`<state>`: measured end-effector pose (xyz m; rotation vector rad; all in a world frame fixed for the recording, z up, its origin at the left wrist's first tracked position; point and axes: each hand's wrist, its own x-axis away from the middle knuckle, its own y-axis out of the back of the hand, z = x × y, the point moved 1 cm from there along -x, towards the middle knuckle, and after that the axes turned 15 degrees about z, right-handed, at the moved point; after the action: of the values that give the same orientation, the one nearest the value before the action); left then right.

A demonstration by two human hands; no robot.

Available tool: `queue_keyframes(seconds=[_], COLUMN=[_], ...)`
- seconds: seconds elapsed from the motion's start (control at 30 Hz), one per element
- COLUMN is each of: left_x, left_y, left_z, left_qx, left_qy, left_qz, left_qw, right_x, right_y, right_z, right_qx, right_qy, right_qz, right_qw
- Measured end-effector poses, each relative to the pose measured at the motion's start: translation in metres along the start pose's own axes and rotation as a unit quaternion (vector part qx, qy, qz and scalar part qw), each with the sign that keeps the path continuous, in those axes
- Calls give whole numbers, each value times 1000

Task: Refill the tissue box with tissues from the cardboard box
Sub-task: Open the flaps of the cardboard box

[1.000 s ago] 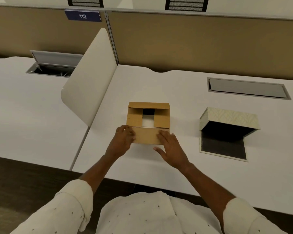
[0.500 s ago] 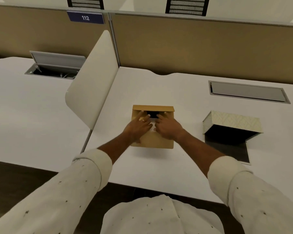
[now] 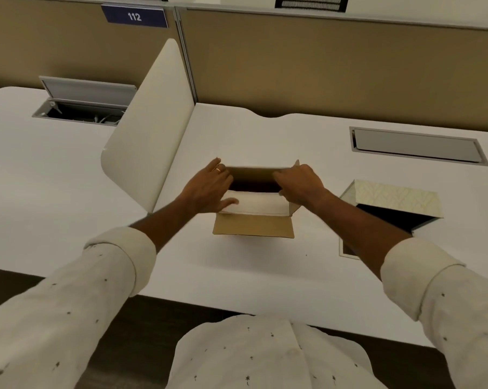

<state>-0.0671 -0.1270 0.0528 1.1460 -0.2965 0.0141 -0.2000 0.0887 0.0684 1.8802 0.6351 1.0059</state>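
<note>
Desk (image 3: 265,276) | cardboard box (image 3: 254,226) flaps now spread | hands (image 3: 209,189) apart

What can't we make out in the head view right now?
- Side flaps of the cardboard box: covered by the left hand and right hand.
- How deep the tissues go: box walls hide it.
- Near part of the tissue box: right forearm crosses it.

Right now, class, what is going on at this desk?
A person has both hands at a cardboard box on a white desk. The left hand and right hand spread its flaps, showing white tissues inside. The tissue box stands open to the right, untouched.
</note>
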Motion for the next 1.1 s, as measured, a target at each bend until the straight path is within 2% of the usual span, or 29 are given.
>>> queue_keyframes(seconds=[0.1, 0.2, 0.27, 0.47, 0.7, 0.83, 0.93, 1.0, 1.07, 1.1], left_x=[-7, -14, -20, -39, -51, -58, -59, -58, -57, -58], left_y=[1, 3, 2, -4, -25, -26, -29, -33, -33, -31], left_z=[0, -6, -6, 7, 13, 15, 13, 12, 16, 19], left_qx=[0, 45, 50, 158, 220, 229, 237, 250, 257, 253], left_qy=[-2, 44, 62, 35, 6, -1, 0, -5, -3, 3], left_qz=[70, 168, 204, 266, 330, 333, 337, 348, 344, 327], left_qw=[998, 984, 976, 950, 918, 915, 911, 903, 903, 911], right_x=[-4, -7, -11, -30, -47, -51, -53, -56, -59, -61], right_y=[-6, -13, -17, -28, -27, -27, -22, -21, -23, -24], right_z=[-2, 1, -1, -12, -13, -15, -14, -8, -2, -1], right_qx=[-46, -106, -152, -218, -192, -189, -194, -243, -343, -385], right_qy=[1, 21, 37, 62, 64, 61, 67, 91, 107, 111], right_qz=[29, 65, 90, 171, 217, 232, 195, 84, 11, 25], right_qw=[999, 992, 984, 959, 955, 952, 959, 962, 933, 916])
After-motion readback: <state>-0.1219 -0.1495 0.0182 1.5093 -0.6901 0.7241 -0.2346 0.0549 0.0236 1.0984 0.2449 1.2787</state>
